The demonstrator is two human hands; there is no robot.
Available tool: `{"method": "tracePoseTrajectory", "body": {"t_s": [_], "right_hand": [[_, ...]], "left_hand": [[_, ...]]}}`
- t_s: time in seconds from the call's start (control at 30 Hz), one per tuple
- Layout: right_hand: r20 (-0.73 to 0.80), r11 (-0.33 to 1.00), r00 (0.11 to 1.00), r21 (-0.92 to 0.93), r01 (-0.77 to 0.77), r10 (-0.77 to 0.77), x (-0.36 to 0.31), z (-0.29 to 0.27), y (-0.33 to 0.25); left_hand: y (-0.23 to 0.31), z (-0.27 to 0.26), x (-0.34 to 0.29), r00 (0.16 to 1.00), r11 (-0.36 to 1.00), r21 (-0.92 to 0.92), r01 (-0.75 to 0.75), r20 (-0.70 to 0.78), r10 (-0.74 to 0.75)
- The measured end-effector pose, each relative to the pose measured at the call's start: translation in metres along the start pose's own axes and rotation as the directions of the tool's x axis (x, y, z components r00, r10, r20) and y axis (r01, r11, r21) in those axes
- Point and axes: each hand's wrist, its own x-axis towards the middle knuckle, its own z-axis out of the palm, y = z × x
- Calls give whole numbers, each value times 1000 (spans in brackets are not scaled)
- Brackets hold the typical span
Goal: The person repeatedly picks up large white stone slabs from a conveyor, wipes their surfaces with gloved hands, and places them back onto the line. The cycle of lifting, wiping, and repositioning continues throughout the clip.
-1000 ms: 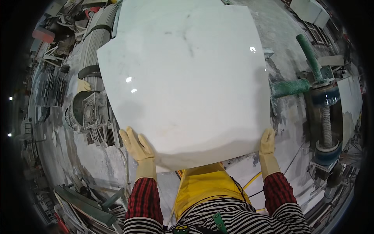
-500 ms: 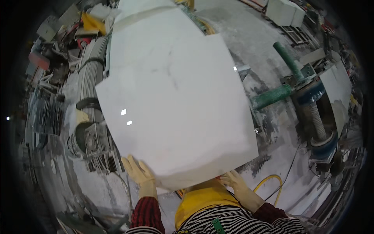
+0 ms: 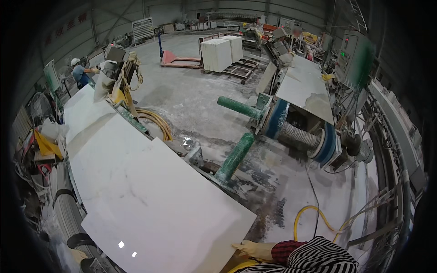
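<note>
A large white slab (image 3: 150, 200), glossy and faintly veined, lies flat across the lower left. Two bright reflections show on its surface. At its near right corner is my right hand (image 3: 252, 249) in a cream glove, with the fingers closed on the slab's edge; their undersides are hidden. My left hand is out of the picture. Beyond this slab, against its far end, lies another white sheet (image 3: 88, 107) with a greyish, wet-looking edge.
Green rollers (image 3: 236, 157) stick out right of the slab. A blue-ended machine (image 3: 277, 119) with a ribbed hose carries another slab (image 3: 302, 84). A yellow hose (image 3: 298, 218) lies on the floor. White blocks (image 3: 216, 54) stand behind; a person (image 3: 80, 75) works far left.
The view has swung right and up, showing the hall and a co-worker. My left hand has left the picture. My right hand remains at the slab's near edge.
</note>
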Motion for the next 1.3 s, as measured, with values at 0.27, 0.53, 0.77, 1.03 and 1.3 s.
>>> {"method": "tracePoseTrajectory", "body": {"t_s": [0.27, 0.53, 0.77, 1.03, 1.3], "right_hand": [[-13, 970, 987, -190, 153, -158, 8, -11, 18], [-182, 796, 947, -595, 108, -265, 6, -4, 58], [-136, 954, 990, -300, 5, -48, 3, -18, 68], [-163, 395, 880, -918, 31, -447, -4, -21, 165], [134, 536, 893, -758, 372, -429, -1, 13, 69]], "left_hand": [[-40, 20, -47, 938, 972, -229, -47, 325, 122], [-88, 93, 27, 978, 933, -354, 63, 210, 14], [-81, 214, 286, 974, 881, -463, -98, 135, 179], [-49, 273, 373, 683, 962, -199, 185, 730, 19], [-51, 248, 380, 707, 921, -285, 264, 707, 16]]}}
